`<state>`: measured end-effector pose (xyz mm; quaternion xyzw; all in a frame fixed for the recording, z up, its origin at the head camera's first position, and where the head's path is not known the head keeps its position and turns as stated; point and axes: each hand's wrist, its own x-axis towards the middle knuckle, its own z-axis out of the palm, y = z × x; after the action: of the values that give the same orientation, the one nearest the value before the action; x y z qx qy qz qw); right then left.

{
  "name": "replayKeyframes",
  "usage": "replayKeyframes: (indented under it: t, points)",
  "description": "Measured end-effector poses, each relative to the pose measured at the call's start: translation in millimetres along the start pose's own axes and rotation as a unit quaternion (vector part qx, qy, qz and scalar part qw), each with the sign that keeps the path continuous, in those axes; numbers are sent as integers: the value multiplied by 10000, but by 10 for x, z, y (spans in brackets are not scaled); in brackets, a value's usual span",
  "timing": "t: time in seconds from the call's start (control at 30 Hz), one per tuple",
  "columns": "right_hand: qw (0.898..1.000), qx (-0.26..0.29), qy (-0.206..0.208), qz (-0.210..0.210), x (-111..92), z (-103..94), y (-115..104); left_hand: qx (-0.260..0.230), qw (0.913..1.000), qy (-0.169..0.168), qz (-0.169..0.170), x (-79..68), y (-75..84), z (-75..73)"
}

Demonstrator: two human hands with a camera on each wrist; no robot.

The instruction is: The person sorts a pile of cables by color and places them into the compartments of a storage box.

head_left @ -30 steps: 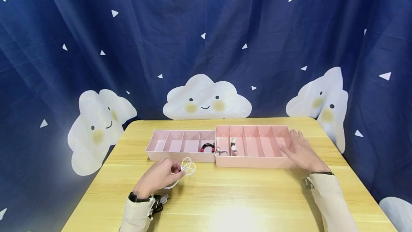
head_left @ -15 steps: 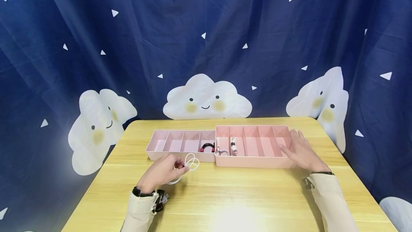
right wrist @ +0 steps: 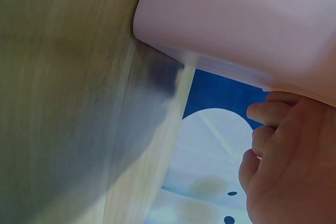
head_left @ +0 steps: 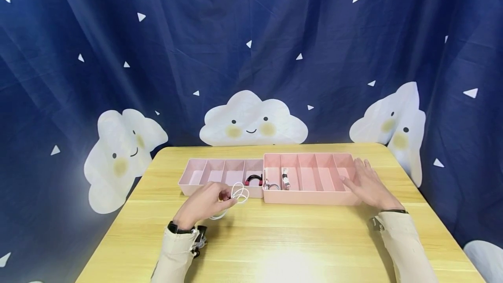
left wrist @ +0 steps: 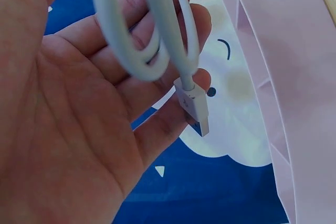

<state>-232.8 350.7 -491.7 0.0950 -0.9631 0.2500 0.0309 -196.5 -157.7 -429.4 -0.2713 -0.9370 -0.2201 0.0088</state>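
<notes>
My left hand (head_left: 206, 204) pinches a looped white USB cable (left wrist: 168, 24) in front of the lilac divided box (head_left: 220, 191). Its metal-tipped plug (left wrist: 191, 100) points away from the palm in the left wrist view, with the loops hanging across the fingers. My right hand (head_left: 371, 187) rests at the right end of the pink divided box (head_left: 310, 198), thumb over the rim and fingers along the outer end wall. In the right wrist view, the fingers (right wrist: 268, 114) are close against that wall.
A black cable with red ends (head_left: 254, 182) lies in the lilac box's right compartment. The pink box holds a grey coiled cable (head_left: 273, 186) and a white strapped cable (head_left: 285, 178). Both boxes stand end to end on the wooden table (head_left: 298, 230), before a dark blue curtain (head_left: 251, 64).
The left hand has moved forward and to the right with the white cable, closer to the lilac box's front wall. The right hand and both boxes have stayed in place.
</notes>
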Motion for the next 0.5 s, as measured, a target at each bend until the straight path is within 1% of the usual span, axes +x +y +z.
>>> replayKeyframes:
  t: [0.2,0.5]
  points:
    - [10000,41,22,-5,-12,-3,-9,91,10000,12,23,57,58,-16]
    - [10000,27,34,-5,-13,-1,-12,-32,9997,59,221,123,86,-33]
